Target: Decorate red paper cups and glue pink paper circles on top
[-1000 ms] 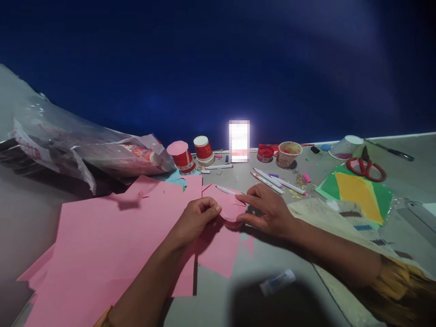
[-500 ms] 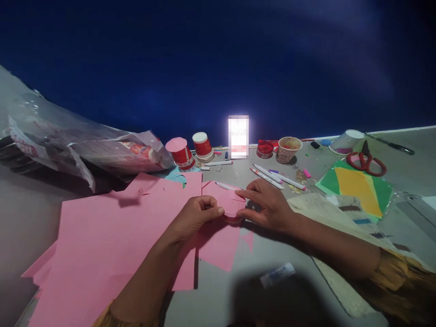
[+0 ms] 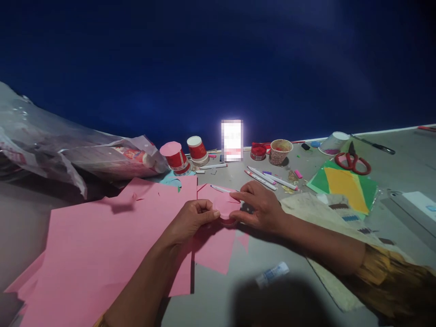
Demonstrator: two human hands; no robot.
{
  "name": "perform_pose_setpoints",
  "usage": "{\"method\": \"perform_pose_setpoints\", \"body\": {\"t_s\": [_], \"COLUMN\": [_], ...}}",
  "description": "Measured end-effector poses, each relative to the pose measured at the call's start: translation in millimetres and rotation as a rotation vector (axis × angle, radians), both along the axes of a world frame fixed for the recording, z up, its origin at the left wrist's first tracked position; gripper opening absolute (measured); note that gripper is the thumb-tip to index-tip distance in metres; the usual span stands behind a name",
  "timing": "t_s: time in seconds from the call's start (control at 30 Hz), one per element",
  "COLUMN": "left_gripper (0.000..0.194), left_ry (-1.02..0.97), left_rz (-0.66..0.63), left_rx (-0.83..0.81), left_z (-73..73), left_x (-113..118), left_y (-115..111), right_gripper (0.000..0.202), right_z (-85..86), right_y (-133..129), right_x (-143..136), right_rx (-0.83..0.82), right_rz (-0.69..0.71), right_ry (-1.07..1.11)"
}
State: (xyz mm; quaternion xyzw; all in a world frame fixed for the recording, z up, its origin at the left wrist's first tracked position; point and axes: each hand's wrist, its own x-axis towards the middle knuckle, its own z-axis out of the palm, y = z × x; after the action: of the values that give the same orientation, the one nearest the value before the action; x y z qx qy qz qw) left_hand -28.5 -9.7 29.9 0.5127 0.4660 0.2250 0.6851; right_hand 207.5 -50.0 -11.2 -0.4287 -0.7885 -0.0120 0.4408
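Between my hands is a pink paper disc [image 3: 225, 205] lying on top of a small round object, whose reddish side shows just beneath the disc. My left hand [image 3: 195, 219] pinches the disc's left edge between thumb and curled fingers. On the other side, my right hand [image 3: 258, 205] holds the disc's right edge with thumb and fingers. Under them lies a smaller pink sheet [image 3: 214, 256], beside a large pink sheet [image 3: 116, 245] on the left. A white pen [image 3: 220, 188] rests just behind the disc.
Behind stand a pink-topped red cup [image 3: 175, 156], a red cup [image 3: 197, 150], a bright screen [image 3: 232, 141] and a patterned cup [image 3: 279, 153]. Several pens lie right of centre. Red-handled scissors [image 3: 361, 165] rest on coloured paper at right. A glue tube [image 3: 272, 274] lies in front, plastic bags [image 3: 102, 154] at left.
The whole view has shifted, so the table items sit slightly further left and more of the right side shows. Both hands keep nearly the same grip on the disc.
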Motion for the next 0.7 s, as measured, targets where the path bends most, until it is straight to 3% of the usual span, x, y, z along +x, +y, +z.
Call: {"method": "perform_pose_setpoints", "body": {"t_s": [0.1, 0.3, 0.5, 0.7], "left_gripper": [0.038, 0.033, 0.034, 0.034], "left_ry": [0.027, 0.046, 0.088, 0.125], "left_rz": [-0.007, 0.242, 0.178, 0.153], "left_rx": [0.061, 0.342, 0.39, 0.366], "left_z": [5.9, 13.4, 6.9, 4.3], "left_x": [-3.0, 3.1, 10.1, 6.3], "left_y": [0.5, -5.0, -9.5, -6.7], "right_gripper": [0.036, 0.031, 0.041, 0.038], "right_z": [0.5, 5.8, 6.3, 6.0], "right_y": [0.1, 0.4, 1.8, 6.3], "right_x": [4.4, 9.8, 6.5, 10.3], "right_rx": [-0.012, -0.144, -0.213, -0.37], "right_rz": [0.003, -0.028, -0.007, 0.034], "right_ry": [0.066, 0.17, 0.12, 0.18]}}
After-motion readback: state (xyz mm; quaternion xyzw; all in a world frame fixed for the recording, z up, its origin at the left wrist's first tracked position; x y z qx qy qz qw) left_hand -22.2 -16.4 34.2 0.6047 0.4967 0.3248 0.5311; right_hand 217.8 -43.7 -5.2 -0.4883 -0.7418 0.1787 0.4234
